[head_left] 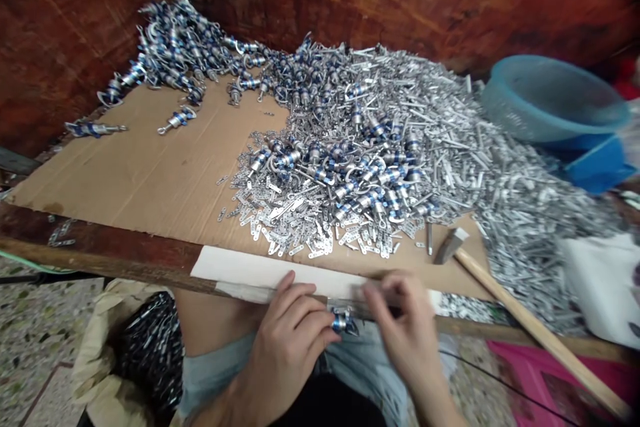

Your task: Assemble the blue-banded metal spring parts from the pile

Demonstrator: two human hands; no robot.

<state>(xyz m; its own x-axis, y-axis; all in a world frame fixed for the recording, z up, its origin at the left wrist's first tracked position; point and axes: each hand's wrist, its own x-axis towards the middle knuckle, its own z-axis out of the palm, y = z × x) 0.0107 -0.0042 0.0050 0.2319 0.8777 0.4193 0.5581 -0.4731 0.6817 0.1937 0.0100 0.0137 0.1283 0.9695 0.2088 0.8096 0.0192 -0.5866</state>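
Left hand [293, 333] pinches one blue-silver fitting [342, 323]; right hand [406, 313] is too blurry, can't tell its grip; one hammer [530, 321] lies nearby lol

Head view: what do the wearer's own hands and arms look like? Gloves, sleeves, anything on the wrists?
Left hand and right hand are both ungloved. No sleeve shows on the visible left forearm or right forearm. No watch or band seen. The right hand is blurred, so small details such as rings can't be ruled out there.
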